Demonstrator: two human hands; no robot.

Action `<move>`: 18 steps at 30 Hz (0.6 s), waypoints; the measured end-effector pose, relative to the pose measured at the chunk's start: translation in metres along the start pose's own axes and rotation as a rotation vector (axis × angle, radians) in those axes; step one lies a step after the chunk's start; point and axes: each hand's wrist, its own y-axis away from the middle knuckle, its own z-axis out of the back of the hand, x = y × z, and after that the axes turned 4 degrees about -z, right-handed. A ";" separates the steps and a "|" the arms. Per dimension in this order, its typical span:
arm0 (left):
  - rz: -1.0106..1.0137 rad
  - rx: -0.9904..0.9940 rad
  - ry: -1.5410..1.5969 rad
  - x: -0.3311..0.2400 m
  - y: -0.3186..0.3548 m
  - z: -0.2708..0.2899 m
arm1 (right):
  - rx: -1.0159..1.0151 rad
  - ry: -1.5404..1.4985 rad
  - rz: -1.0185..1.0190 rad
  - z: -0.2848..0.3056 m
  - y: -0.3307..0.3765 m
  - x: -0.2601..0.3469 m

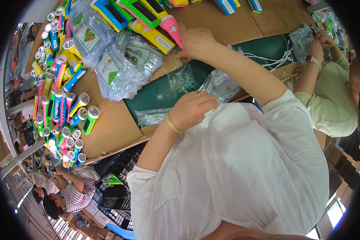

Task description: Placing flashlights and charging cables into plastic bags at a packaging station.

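Note:
My right hand (198,43) reaches across the table, its fingers curled round the side of a pink flashlight (171,29). That flashlight lies against a yellow flashlight (154,38) and a green one with a dark panel (140,13). Close to my shirt front, my left hand (191,110) is closed, fingers bent inward; what is in them is hidden. Beside it lies a crumpled clear plastic bag (222,85). Stacks of clear bags with printed green cards (116,76) rest left of the flashlights.
Many colourful flashlights (58,104) stand crowded along the table's left side. White cables (278,58) lie on the dark green surface (152,98) between cardboard sheets (104,136). A co-worker's hands (318,48) handle clear bags at right. Black plastic crates (118,192) stand below the table edge.

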 end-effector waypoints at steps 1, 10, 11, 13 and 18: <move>0.000 0.000 0.000 0.001 0.003 -0.001 | 0.077 0.027 -0.028 0.001 -0.001 -0.001; 0.197 -0.169 0.043 0.009 0.023 -0.001 | 0.410 -1.489 0.084 0.009 0.068 -0.069; 0.201 -0.179 0.051 0.011 0.025 -0.002 | 0.410 -1.489 0.081 0.015 0.077 -0.062; 0.206 -0.183 0.058 0.012 0.024 -0.003 | 0.372 -1.463 0.024 0.022 0.088 -0.051; 0.207 -0.286 -0.006 0.011 0.025 -0.001 | 0.314 -1.136 0.236 0.009 0.107 -0.047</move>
